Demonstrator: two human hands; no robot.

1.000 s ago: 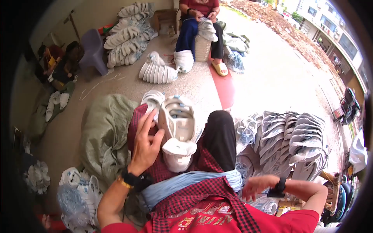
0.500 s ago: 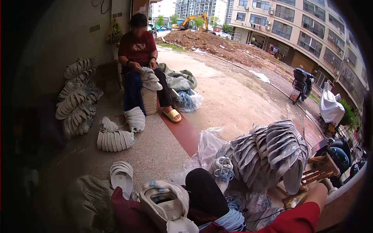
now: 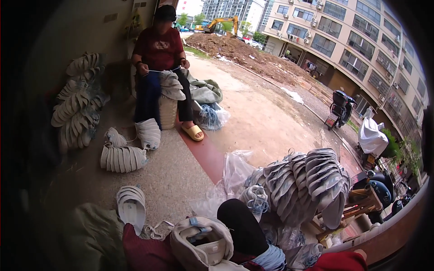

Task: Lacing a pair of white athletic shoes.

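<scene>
Neither of my hands shows. At the lower right edge lies my red sleeve, with a small patch of bare arm beside it; what that hand holds is hidden. A pale grey-white shoe upper rests on my lap at the bottom, its opening turned up and a blue tab at its top. Next to my black-clad knee lies a bundle of light blue laces. Just beyond the knee stands another shoe upper with blue laces on it.
A big stack of shoe uppers stands on the right by a wooden frame and clear plastic. Ahead sits a co-worker holding a lace over uppers. More uppers lie on the floor; others are piled left.
My view has shifted, so most things sit further left. My right arm has dropped lower at the edge. The co-worker's hands have moved apart, a lace stretched between them.
</scene>
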